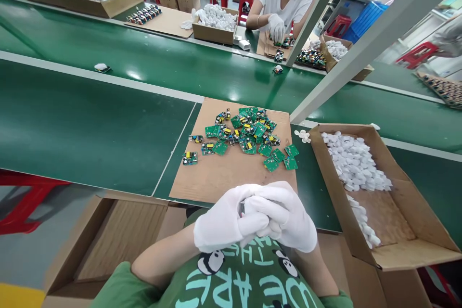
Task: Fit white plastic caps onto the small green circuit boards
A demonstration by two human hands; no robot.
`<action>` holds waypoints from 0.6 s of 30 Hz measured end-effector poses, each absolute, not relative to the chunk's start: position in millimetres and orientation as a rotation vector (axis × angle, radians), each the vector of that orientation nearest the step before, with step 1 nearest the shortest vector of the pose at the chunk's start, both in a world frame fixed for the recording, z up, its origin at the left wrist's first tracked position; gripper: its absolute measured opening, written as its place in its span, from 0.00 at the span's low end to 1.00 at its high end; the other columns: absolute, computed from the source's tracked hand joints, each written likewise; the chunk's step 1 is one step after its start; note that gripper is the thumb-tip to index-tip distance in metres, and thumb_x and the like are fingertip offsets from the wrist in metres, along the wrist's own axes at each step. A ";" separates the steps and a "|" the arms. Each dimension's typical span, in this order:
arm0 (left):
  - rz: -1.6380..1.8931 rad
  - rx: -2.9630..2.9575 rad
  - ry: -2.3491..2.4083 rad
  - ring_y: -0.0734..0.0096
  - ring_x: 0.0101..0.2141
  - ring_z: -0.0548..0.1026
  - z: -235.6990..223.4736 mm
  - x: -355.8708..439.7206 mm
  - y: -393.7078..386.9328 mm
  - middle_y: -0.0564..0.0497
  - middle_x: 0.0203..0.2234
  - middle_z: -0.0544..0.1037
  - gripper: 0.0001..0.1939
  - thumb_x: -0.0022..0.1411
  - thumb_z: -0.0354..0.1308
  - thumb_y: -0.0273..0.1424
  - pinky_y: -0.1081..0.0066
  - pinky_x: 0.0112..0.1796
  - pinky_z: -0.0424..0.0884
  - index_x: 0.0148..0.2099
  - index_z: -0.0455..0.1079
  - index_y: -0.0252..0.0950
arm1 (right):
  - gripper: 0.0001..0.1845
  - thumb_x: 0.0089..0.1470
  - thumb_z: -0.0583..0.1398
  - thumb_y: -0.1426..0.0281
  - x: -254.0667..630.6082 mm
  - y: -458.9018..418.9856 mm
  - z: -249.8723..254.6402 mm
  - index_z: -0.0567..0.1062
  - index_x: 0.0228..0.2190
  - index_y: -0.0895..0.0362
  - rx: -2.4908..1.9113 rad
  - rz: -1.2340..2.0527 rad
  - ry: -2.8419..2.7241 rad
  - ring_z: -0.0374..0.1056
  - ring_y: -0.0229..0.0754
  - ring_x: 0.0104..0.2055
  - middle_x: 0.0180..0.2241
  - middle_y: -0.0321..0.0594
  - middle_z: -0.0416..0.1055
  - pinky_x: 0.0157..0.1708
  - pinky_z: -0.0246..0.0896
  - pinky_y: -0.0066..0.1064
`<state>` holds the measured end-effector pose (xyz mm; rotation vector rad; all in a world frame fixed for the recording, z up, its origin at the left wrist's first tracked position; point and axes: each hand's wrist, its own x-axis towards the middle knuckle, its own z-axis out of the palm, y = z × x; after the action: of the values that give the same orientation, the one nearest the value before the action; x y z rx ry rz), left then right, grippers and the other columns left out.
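Note:
My left hand and my right hand, both in white gloves, are closed together in front of my chest. Their fingers overlap around a small thing, and only a dark greyish sliver of it shows between them. What it is, I cannot make out. Just beyond my hands, a cardboard sheet lies on the green bench. Spread over its far half is a loose pile of green circuit boards with yellow, black and blue parts, some face down.
To the right stands an open cardboard box with many small white plastic pieces; several white discs lie beside it. A slanted grey post rises behind the bench. Across the green conveyor, a gloved co-worker handles boards.

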<state>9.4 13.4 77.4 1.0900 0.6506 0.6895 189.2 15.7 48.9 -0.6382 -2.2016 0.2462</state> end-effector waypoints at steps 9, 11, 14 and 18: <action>0.819 1.241 0.782 0.73 0.26 0.71 54.9 -3.9 21.3 0.49 0.32 0.77 0.16 0.57 0.60 0.32 0.72 0.30 0.69 0.49 0.73 0.34 | 0.16 0.65 0.54 0.59 176.2 26.9 68.8 0.74 0.48 0.52 -0.738 -0.060 -2.430 0.67 0.50 0.54 0.42 0.42 0.77 0.51 0.67 0.43; 0.815 1.162 0.715 0.73 0.22 0.71 41.0 -11.5 24.7 0.47 0.33 0.78 0.30 0.58 0.62 0.42 0.72 0.24 0.67 0.60 0.66 0.36 | 0.15 0.65 0.55 0.61 174.1 34.5 75.1 0.75 0.48 0.53 -0.734 -0.048 -2.454 0.67 0.50 0.54 0.41 0.43 0.77 0.52 0.67 0.43; 0.903 1.038 0.771 0.68 0.28 0.76 35.3 -26.1 31.3 0.41 0.45 0.77 0.40 0.60 0.59 0.50 0.71 0.26 0.69 0.69 0.53 0.40 | 0.17 0.65 0.54 0.64 178.3 72.3 80.6 0.74 0.52 0.53 -0.841 -0.011 -2.475 0.68 0.49 0.51 0.43 0.45 0.75 0.52 0.66 0.43; 0.980 1.066 1.219 0.63 0.42 0.75 77.8 -29.1 30.2 0.41 0.55 0.72 0.28 0.65 0.57 0.40 0.64 0.43 0.71 0.64 0.60 0.41 | 0.15 0.64 0.55 0.62 193.6 173.4 75.1 0.79 0.46 0.51 -1.458 -0.008 -2.401 0.68 0.49 0.51 0.44 0.45 0.76 0.52 0.61 0.40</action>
<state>-29.1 30.2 77.8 1.0659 1.2186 0.9795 193.6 173.4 75.1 -1.4582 -2.4011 -0.0077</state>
